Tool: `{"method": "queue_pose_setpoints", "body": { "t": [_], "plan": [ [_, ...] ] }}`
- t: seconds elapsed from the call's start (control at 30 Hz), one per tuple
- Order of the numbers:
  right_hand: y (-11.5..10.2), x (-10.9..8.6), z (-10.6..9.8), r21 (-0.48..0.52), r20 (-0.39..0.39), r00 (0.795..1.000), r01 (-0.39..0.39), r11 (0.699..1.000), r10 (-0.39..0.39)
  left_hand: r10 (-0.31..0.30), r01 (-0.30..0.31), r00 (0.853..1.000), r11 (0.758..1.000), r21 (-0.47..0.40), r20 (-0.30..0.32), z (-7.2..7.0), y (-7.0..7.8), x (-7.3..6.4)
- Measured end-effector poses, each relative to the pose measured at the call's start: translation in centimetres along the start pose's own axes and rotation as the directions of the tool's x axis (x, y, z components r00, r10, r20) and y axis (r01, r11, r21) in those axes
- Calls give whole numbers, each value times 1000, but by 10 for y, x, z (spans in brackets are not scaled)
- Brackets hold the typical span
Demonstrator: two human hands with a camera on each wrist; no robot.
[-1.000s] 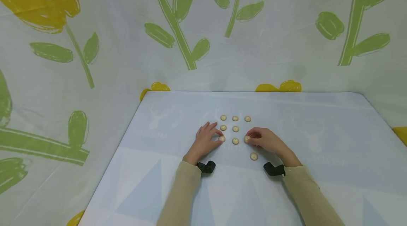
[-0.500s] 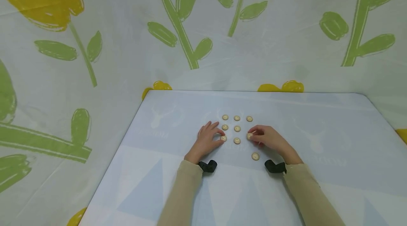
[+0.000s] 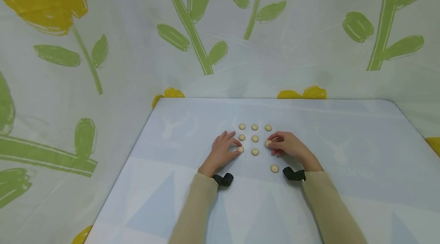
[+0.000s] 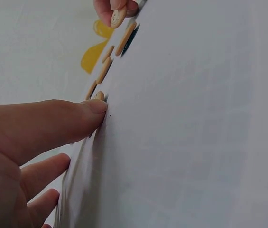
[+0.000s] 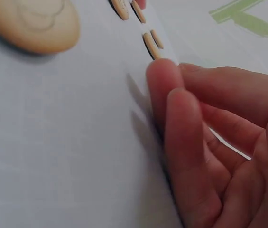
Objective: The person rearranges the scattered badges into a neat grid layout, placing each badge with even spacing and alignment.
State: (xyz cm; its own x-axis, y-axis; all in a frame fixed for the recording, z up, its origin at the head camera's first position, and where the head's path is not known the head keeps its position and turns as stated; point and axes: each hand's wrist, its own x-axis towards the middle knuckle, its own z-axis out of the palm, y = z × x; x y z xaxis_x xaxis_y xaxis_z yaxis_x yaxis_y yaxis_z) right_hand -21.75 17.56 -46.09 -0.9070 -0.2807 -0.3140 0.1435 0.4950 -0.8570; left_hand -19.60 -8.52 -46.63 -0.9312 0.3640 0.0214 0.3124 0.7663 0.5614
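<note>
Small round tan biscuits with a line pattern on top lie in rows on the table. At the near left corner of the rows, my left hand pinches a biscuit between thumb and index finger, its other fingers spread. My right hand pinches another biscuit by its edge, right of the middle row. In the left wrist view this biscuit hangs tilted from the fingers, off the table. The right wrist view hides it behind the fingers. A near-row biscuit lies between the hands.
A far row ends in a biscuit beyond my right hand. Two middle-row biscuits, one at the centre, lie nearer. A separate biscuit lies closer to me, by the black right wrist camera. A flower-patterned cloth hangs behind the table.
My right hand has moved away from me with its biscuit, from level with the near row to just short of the middle row. My left hand stays on its biscuit.
</note>
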Motion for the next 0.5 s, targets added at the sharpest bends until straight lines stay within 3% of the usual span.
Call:
{"method": "queue_pose_setpoints", "body": {
  "t": [0.33, 0.5],
  "plan": [
    [3, 0, -1, 25, -38, 999, -22, 999, 23, 9, -8, 1000, 1000, 12, -8, 0, 1, 1],
    [2, 1, 3, -25, -97, 995, -26, 999, 24, 12, -12, 1000, 1000, 4, -2, 0, 1, 1]
  ]
}}
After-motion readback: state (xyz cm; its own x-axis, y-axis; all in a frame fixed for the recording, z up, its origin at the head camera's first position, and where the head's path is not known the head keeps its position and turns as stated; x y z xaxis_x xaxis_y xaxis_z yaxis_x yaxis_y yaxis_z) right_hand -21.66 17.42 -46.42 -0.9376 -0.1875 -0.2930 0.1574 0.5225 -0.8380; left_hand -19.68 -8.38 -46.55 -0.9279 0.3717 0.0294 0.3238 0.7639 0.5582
